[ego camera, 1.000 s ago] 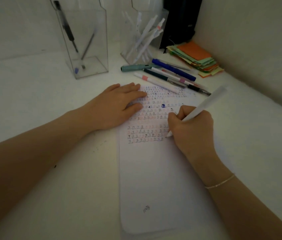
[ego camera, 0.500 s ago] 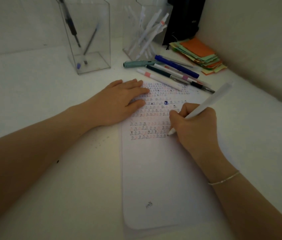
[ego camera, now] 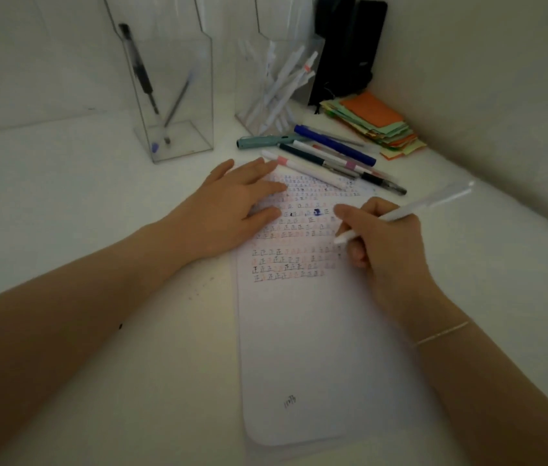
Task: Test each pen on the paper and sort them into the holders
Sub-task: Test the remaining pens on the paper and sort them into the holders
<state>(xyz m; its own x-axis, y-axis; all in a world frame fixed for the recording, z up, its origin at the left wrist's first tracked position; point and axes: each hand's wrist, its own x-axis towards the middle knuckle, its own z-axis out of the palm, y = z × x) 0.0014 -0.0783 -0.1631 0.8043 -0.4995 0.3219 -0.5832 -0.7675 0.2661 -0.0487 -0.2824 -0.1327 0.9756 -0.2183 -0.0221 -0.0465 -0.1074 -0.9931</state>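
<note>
My right hand (ego camera: 385, 240) grips a white pen (ego camera: 430, 205), its tip just above the right side of the written rows on the white paper (ego camera: 302, 331). My left hand (ego camera: 228, 210) lies flat with fingers spread on the paper's top left corner. Several loose pens (ego camera: 329, 156) lie in a bunch beyond the paper. A clear holder (ego camera: 171, 95) at the back left has two dark pens in it. A second clear holder (ego camera: 276, 89) to its right is full of white pens.
A stack of coloured sticky notes (ego camera: 373, 124) lies in the back right corner beside a black object (ego camera: 343, 48). Walls close the desk at the back and along the right. The white desk surface (ego camera: 64, 196) spreads to the left.
My right hand has lifted and turned a little, raising the pen tip off the last row of marks. The left hand stays put; the view has shifted slightly.
</note>
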